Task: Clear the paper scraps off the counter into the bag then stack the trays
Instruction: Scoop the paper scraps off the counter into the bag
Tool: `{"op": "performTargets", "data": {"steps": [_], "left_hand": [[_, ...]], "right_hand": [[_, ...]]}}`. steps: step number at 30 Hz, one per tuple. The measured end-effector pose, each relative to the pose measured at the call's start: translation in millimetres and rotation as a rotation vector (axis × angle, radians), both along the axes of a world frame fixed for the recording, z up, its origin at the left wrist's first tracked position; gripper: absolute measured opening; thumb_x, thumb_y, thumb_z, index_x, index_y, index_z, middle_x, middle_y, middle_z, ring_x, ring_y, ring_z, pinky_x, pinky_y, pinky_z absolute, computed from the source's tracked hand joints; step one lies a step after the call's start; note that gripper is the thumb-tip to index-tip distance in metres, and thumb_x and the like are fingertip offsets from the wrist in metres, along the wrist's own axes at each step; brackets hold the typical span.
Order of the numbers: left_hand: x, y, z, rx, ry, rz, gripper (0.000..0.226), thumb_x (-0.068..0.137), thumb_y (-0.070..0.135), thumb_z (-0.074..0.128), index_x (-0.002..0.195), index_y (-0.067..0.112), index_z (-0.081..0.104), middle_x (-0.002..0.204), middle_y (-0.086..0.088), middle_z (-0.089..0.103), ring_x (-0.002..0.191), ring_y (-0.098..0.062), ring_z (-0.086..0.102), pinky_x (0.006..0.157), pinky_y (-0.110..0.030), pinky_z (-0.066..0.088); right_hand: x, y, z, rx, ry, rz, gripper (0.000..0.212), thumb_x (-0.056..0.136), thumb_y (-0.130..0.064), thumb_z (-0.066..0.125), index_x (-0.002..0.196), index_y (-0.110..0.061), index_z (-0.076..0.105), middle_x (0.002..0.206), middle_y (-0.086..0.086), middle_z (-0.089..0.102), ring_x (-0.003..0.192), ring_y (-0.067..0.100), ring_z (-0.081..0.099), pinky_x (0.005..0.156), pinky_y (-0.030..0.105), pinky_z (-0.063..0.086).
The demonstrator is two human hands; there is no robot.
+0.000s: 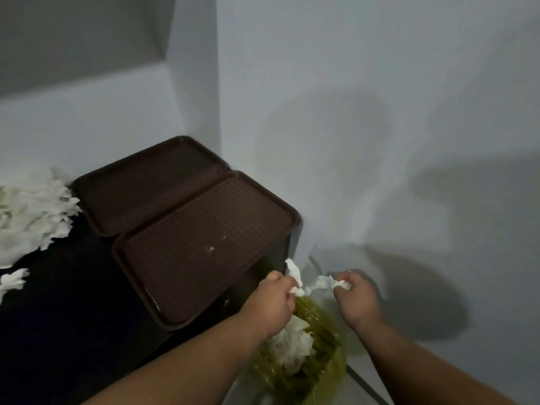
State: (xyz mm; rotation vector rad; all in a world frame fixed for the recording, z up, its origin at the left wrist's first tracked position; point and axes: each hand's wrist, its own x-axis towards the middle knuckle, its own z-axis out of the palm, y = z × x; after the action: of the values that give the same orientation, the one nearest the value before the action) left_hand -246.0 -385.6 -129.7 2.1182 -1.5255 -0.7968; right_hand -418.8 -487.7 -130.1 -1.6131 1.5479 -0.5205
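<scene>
Two brown trays lie side by side on the dark counter, the near tray [204, 244] with a few white flecks on it and the far tray [146, 185] behind it. A heap of white paper scraps [29, 214] sits at the counter's left. Past the counter's right end, my left hand [274, 299] and my right hand [356, 299] each grip an end of one twisted white paper scrap [315, 283]. Below them hangs a yellow-green bag [318, 361], with white scraps [292, 343] inside it.
The dark counter [73, 302] ends at a corner by the near tray. A smaller scrap [13, 280] lies near its left edge. Grey walls close in behind and to the right. A pale floor shows beside the bag.
</scene>
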Motion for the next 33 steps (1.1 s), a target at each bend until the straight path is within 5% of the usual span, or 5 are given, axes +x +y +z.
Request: {"op": "performTargets", "data": {"steps": [9,14,20,29,33], "left_hand": [[-23.1,-20.6,-42.2,0.212,0.068,0.031,0.036,0.092,0.038,0.055,0.127,0.038,0.059,0.13,0.0,0.049,0.118,-0.023,0.053,0.103,-0.039,0.047],[-26.4,-31.1,-49.7,0.195,0.148,0.134,0.049,0.091,0.039,0.063,0.138,0.034,0.052,0.141,-0.001,0.041,0.124,-0.022,0.05,0.108,-0.034,0.042],[-28.6,-41.7,-50.2,0.117,0.279,0.274,0.042,0.098,0.025,0.058,0.139,0.024,0.051,0.14,-0.004,0.039,0.1,-0.013,0.052,0.089,-0.02,0.036],[-15.7,-7.1,-28.8,0.101,0.4,0.242,0.016,0.097,0.023,0.059,0.111,0.03,0.062,0.113,0.006,0.064,0.102,-0.007,0.062,0.087,-0.019,0.047],[8.2,19.6,13.9,0.031,0.382,0.222,0.013,0.096,0.027,0.059,0.104,0.036,0.065,0.099,0.015,0.067,0.094,0.001,0.063,0.087,-0.021,0.052]], "right_hand": [[-10.0,5.4,-34.0,0.282,-0.102,0.029,0.023,0.086,-0.008,0.067,0.108,-0.016,0.07,0.099,0.0,0.065,0.091,0.017,0.063,0.07,0.017,0.046],[-20.2,8.3,-40.0,0.396,-0.151,0.036,0.015,0.086,-0.014,0.067,0.094,-0.027,0.071,0.097,0.002,0.072,0.088,0.02,0.068,0.082,0.035,0.055],[-36.8,13.4,-35.9,0.377,-0.142,0.017,0.017,0.091,-0.005,0.061,0.102,-0.015,0.07,0.089,-0.002,0.067,0.078,0.009,0.061,0.071,0.026,0.049],[-34.2,16.4,-18.7,0.303,-0.108,0.046,0.013,0.09,-0.01,0.062,0.095,-0.019,0.07,0.089,0.002,0.069,0.078,0.014,0.063,0.067,0.026,0.047],[6.4,19.9,12.2,0.193,-0.132,0.102,0.012,0.089,-0.011,0.065,0.089,-0.022,0.07,0.088,0.003,0.07,0.084,0.019,0.066,0.08,0.036,0.052]]}}
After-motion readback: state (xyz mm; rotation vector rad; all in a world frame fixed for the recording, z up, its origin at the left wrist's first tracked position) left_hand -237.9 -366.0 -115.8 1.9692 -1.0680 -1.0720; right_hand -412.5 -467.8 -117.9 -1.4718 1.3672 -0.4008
